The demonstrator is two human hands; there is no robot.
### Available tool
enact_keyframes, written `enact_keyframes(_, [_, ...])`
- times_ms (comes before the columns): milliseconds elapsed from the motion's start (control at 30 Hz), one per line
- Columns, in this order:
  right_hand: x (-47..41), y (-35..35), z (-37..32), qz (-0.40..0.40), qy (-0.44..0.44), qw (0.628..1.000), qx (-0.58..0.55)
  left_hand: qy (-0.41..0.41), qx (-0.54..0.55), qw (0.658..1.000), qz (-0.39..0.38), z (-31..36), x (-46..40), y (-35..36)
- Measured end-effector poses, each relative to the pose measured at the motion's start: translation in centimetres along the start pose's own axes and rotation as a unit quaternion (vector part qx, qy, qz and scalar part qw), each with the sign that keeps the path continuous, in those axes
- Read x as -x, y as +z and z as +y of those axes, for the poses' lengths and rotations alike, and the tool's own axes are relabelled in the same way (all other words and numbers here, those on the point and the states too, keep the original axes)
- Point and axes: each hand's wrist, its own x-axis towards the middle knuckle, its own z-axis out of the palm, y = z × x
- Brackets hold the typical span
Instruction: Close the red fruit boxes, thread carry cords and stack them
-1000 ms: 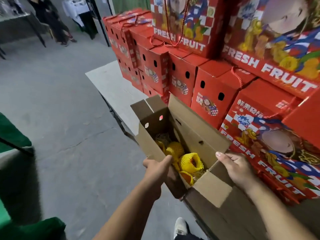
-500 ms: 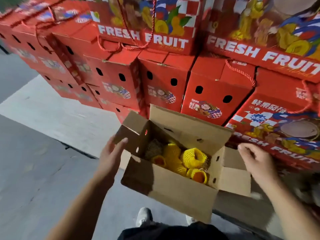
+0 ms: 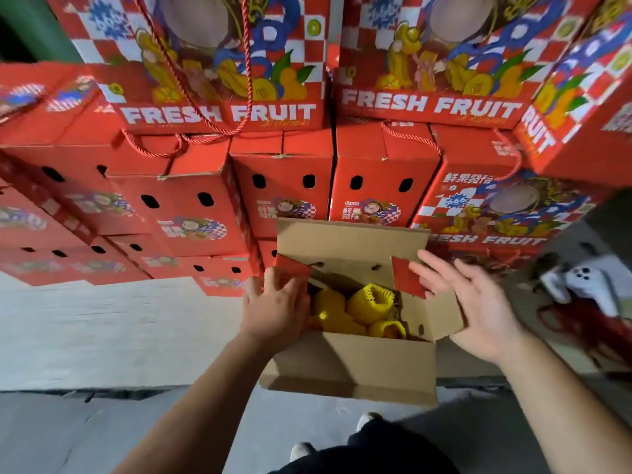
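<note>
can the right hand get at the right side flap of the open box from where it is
Probably yes: the right hand hovers open right beside the right side flap, with nothing between them; the left hand is busy on the opposite flap.

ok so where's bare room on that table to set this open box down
The free patch is the pale table top, left of the open box and in front of the stacked red boxes. Right of the box it is crowded: a white object and red cords lie there, and the stack walls off the back.

— How do the hands sit?
— The left hand (image 3: 275, 311) lies knuckles up, fingers bent forward. The right hand (image 3: 475, 307) is spread, palm turned inward, fingers straight.
</note>
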Motion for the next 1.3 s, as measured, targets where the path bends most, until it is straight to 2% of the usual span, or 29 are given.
enact_keyframes(33, [-0.1,0.8,0.9,-0.002,-0.014,0.999,0.029,0.012,0.004,1.000,0.017,0.1,-0.1,0.0])
enact_keyframes(67, [-0.1,1.5,2.0,0.008,-0.038,0.993,0.108,0.029,0.027,0.999,0.037,0.2,-0.1,-0.1])
enact_keyframes(100, [-0.1,1.8,3.1,0.018,-0.073,0.967,0.244,0.043,0.079,0.994,0.056,0.2,0.1,-0.1])
enact_keyframes(133, [-0.2,1.7,4.2,0.007,-0.105,0.903,0.417,0.051,0.146,0.986,0.068,0.2,0.5,-0.2])
enact_keyframes(167, [-0.2,1.2,5.1,-0.018,-0.132,0.811,0.569,0.052,0.204,0.975,0.068,0.2,1.0,-0.2])
enact_keyframes(200, [-0.1,0.6,5.6,-0.044,-0.156,0.728,0.666,0.053,0.235,0.969,0.059,0.1,1.6,-0.2])
enact_keyframes(233, [0.2,-0.4,5.6,-0.064,-0.171,0.685,0.705,0.057,0.238,0.968,0.053,0.2,2.2,-0.1])
enact_keyframes(300, [0.9,-2.2,4.8,-0.095,-0.190,0.666,0.715,0.059,0.225,0.971,0.058,0.3,3.2,0.3])
enact_keyframes(400, [1.1,-4.8,3.3,-0.142,-0.203,0.606,0.756,0.046,0.227,0.971,0.051,0.2,4.3,0.6])
enact_keyframes(533, [-0.5,-5.4,1.4,-0.238,-0.093,0.554,0.792,0.057,0.292,0.954,0.014,-0.5,3.5,-0.2])
enact_keyframes(567, [-1.3,-5.2,1.0,-0.252,-0.081,0.552,0.791,0.046,0.316,0.948,-0.011,-0.7,3.2,-0.6])
enact_keyframes(600, [-1.9,-4.8,0.8,-0.256,-0.079,0.567,0.779,0.025,0.345,0.937,-0.044,-1.2,2.9,-1.0])
enact_keyframes(633, [-2.2,-4.4,0.8,-0.251,-0.083,0.603,0.753,0.004,0.379,0.922,-0.079,-1.8,2.7,-1.3])
enact_keyframes(700, [-2.4,-3.8,2.1,-0.217,-0.116,0.710,0.659,-0.016,0.477,0.871,-0.120,-2.6,3.0,-1.8])
enact_keyframes(733, [-2.3,-3.6,3.3,-0.184,-0.137,0.763,0.604,-0.022,0.546,0.830,-0.115,-2.9,3.2,-1.8])
enact_keyframes(800, [-1.7,-2.6,5.9,-0.102,-0.152,0.882,0.434,-0.063,0.680,0.723,-0.103,-3.1,3.4,-1.8])
enact_keyframes(833, [-1.5,-2.0,7.0,-0.059,-0.145,0.927,0.341,-0.079,0.725,0.676,-0.104,-3.3,3.5,-1.6])
enact_keyframes(867, [-1.4,-1.3,7.8,-0.012,-0.137,0.951,0.277,-0.080,0.752,0.647,-0.098,-3.3,3.6,-1.2])
enact_keyframes(900, [-1.6,-0.7,8.4,0.039,-0.138,0.959,0.244,-0.078,0.755,0.647,-0.076,-2.9,3.6,-0.8])
enact_keyframes(933, [-1.8,-0.2,8.9,0.087,-0.140,0.957,0.239,-0.079,0.729,0.679,-0.033,-2.4,3.6,-0.3])
enact_keyframes(1000, [-1.8,0.3,8.9,0.177,-0.165,0.923,0.298,-0.072,0.605,0.789,0.080,-1.1,3.6,0.8])
enact_keyframes(1033, [-1.8,0.5,8.7,0.203,-0.208,0.886,0.362,-0.052,0.511,0.849,0.126,-0.5,3.6,1.4])
enact_keyframes(1067, [-1.6,0.4,8.5,0.196,-0.282,0.824,0.450,-0.032,0.404,0.900,0.161,-0.1,3.5,2.0])
enact_keyframes(1100, [-1.5,0.3,8.3,0.157,-0.346,0.749,0.543,-0.009,0.293,0.938,0.185,0.2,3.5,2.4])
enact_keyframes(1133, [-1.4,0.2,8.1,0.106,-0.364,0.687,0.620,0.025,0.193,0.960,0.199,0.4,3.7,2.7])
enact_keyframes(1167, [-1.3,0.2,7.9,0.060,-0.343,0.653,0.673,0.075,0.122,0.969,0.202,0.4,4.0,2.9])
enact_keyframes(1233, [-1.3,-0.1,7.6,0.012,-0.267,0.644,0.717,0.153,0.051,0.971,0.177,0.6,4.6,3.1])
enact_keyframes(1300, [-1.3,-0.3,7.5,0.007,-0.250,0.635,0.731,0.163,0.013,0.975,0.149,1.1,4.9,3.1])
